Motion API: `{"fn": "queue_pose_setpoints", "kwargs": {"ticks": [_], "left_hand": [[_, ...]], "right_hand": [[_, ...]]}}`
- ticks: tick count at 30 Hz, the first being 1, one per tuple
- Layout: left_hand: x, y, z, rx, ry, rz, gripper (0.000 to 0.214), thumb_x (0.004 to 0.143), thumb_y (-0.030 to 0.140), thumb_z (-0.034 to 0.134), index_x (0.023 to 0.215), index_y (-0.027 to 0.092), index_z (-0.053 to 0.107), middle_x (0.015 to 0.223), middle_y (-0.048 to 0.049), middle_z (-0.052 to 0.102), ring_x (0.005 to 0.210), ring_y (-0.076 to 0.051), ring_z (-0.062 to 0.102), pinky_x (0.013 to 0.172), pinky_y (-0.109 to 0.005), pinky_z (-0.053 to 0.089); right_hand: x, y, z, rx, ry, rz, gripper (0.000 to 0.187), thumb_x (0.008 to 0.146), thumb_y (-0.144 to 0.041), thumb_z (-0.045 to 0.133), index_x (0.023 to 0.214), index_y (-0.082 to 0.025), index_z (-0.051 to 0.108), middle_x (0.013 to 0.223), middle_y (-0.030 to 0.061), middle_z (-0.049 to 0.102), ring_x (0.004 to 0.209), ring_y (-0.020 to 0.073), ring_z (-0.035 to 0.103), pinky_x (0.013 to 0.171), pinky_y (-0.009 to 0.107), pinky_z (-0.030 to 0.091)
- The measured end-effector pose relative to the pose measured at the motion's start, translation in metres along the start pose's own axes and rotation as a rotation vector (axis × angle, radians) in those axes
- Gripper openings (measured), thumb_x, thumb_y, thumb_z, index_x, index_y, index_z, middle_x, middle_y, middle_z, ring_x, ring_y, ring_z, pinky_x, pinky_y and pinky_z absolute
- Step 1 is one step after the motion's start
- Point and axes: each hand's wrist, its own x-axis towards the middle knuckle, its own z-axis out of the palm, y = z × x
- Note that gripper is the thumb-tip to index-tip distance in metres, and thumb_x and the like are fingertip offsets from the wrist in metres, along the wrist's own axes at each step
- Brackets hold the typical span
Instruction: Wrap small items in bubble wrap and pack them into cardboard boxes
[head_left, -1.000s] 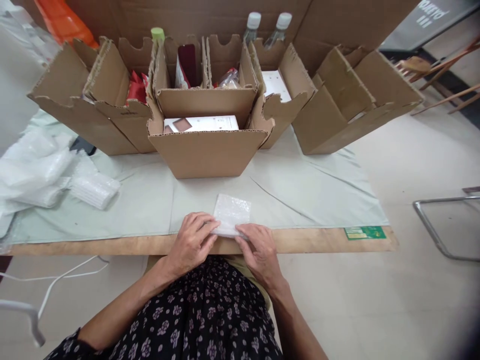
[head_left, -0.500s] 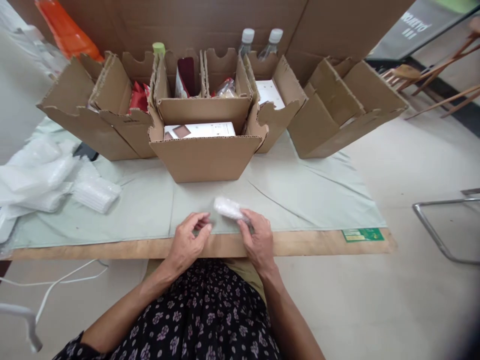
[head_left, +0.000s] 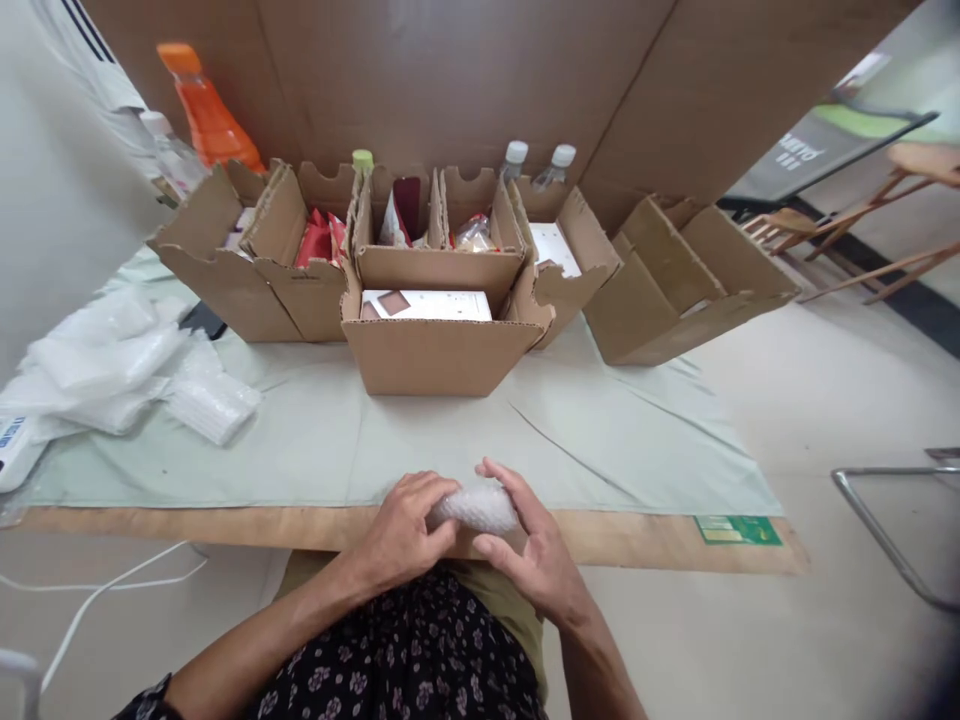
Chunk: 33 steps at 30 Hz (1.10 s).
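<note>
A small roll of bubble wrap lies crosswise between my two hands at the table's front edge. Its left end is held in my left hand, thumb below and fingers above. Around the right end curves my right hand, fingers and thumb spread apart, with a gap between thumb and roll. Whether anything is inside the wrap is hidden. Beyond the hands stands a cardboard box holding a white carton.
Behind is a row of cardboard bins with red packets and white cartons. Bubble wrap sheets are heaped at the left. An orange bottle stands behind the bins. A green card lies at the front right edge.
My left hand has closed on the roll's left end. My right hand has loosened from a pinch and spread around the other end. The view has tilted upward.
</note>
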Motion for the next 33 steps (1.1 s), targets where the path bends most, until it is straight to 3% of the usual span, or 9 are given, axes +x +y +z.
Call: {"fn": "queue_pose_setpoints", "kwargs": {"ticks": [5, 8, 11, 15, 17, 19, 24, 29, 33], "left_hand": [[0.004, -0.007, -0.004, -0.067, -0.122, 0.038, 0.021, 0.070, 0.013, 0.061, 0.086, 0.020, 0.072, 0.078, -0.0007, 0.066, 0.075, -0.018, 0.060, 0.071, -0.030, 0.044], [0.009, -0.011, -0.015, -0.151, -0.228, 0.055, 0.023, 0.070, 0.022, 0.068, 0.093, 0.019, 0.074, 0.084, -0.0018, 0.068, 0.078, -0.018, 0.061, 0.072, -0.029, 0.045], [0.015, -0.021, -0.029, -0.255, -0.201, 0.082, 0.040, 0.079, 0.038, 0.070, 0.114, 0.019, 0.071, 0.104, -0.0066, 0.071, 0.094, -0.023, 0.065, 0.083, -0.034, 0.050], [0.023, -0.039, -0.031, -0.262, -0.044, 0.063, 0.035, 0.092, 0.035, 0.059, 0.122, 0.018, 0.066, 0.105, -0.0088, 0.074, 0.098, -0.023, 0.069, 0.089, -0.037, 0.052], [0.023, -0.045, -0.025, -0.204, -0.011, 0.117, 0.030, 0.091, 0.029, 0.061, 0.117, 0.018, 0.068, 0.100, -0.0080, 0.074, 0.093, -0.022, 0.069, 0.085, -0.036, 0.053], [0.023, -0.050, -0.017, -0.139, 0.023, 0.200, 0.027, 0.088, 0.023, 0.062, 0.114, 0.018, 0.069, 0.098, -0.0078, 0.074, 0.090, -0.022, 0.069, 0.082, -0.037, 0.053], [0.022, -0.052, -0.010, -0.059, 0.059, 0.305, 0.030, 0.085, 0.016, 0.062, 0.114, 0.017, 0.069, 0.101, -0.0088, 0.076, 0.091, -0.024, 0.069, 0.082, -0.039, 0.053], [0.021, -0.050, -0.013, -0.028, 0.051, 0.327, 0.031, 0.085, 0.015, 0.060, 0.115, 0.016, 0.069, 0.100, -0.0091, 0.077, 0.091, -0.025, 0.070, 0.082, -0.041, 0.054], [0.021, -0.049, -0.014, -0.012, 0.052, 0.343, 0.030, 0.086, 0.015, 0.060, 0.115, 0.016, 0.069, 0.100, -0.0097, 0.077, 0.090, -0.025, 0.070, 0.080, -0.042, 0.055]], "right_hand": [[0.023, -0.021, -0.022, -0.095, -0.332, -0.040, 0.024, 0.096, -0.036, 0.064, 0.115, -0.025, 0.072, 0.109, 0.0055, 0.077, 0.097, 0.0208, 0.072, 0.087, 0.033, 0.058], [0.036, -0.039, -0.040, -0.148, -0.385, -0.061, 0.018, 0.093, -0.033, 0.067, 0.107, -0.024, 0.074, 0.098, 0.0034, 0.078, 0.086, 0.0194, 0.073, 0.078, 0.031, 0.058], [0.058, -0.067, -0.073, -0.198, -0.133, -0.114, 0.016, 0.092, -0.035, 0.069, 0.104, -0.027, 0.075, 0.092, 0.0013, 0.078, 0.078, 0.0180, 0.072, 0.067, 0.028, 0.056], [0.114, -0.107, -0.110, -0.373, 0.524, -0.264, 0.023, 0.089, -0.040, 0.075, 0.109, -0.027, 0.076, 0.096, 0.0014, 0.077, 0.075, 0.0162, 0.065, 0.062, 0.028, 0.049], [0.149, -0.119, -0.115, -0.566, 0.622, -0.307, 0.026, 0.087, -0.039, 0.075, 0.109, -0.024, 0.076, 0.097, 0.0040, 0.076, 0.076, 0.0173, 0.064, 0.067, 0.030, 0.049], [0.182, -0.125, -0.109, -0.818, 0.501, -0.211, 0.027, 0.086, -0.038, 0.073, 0.107, -0.022, 0.077, 0.092, 0.0061, 0.075, 0.076, 0.0206, 0.065, 0.070, 0.034, 0.049], [0.228, -0.133, -0.083, -1.329, -0.029, 0.155, 0.019, 0.088, -0.033, 0.063, 0.091, -0.023, 0.078, 0.090, 0.0112, 0.074, 0.085, 0.0310, 0.069, 0.068, 0.036, 0.044], [0.248, -0.144, -0.085, -1.314, -0.321, 0.143, 0.020, 0.084, -0.024, 0.059, 0.096, -0.022, 0.075, 0.089, 0.0084, 0.074, 0.083, 0.0264, 0.067, 0.066, 0.032, 0.040], [0.259, -0.139, -0.089, -1.257, -0.350, 0.142, 0.023, 0.080, -0.016, 0.057, 0.095, -0.022, 0.074, 0.085, 0.0053, 0.074, 0.077, 0.0214, 0.065, 0.066, 0.029, 0.040]]}}
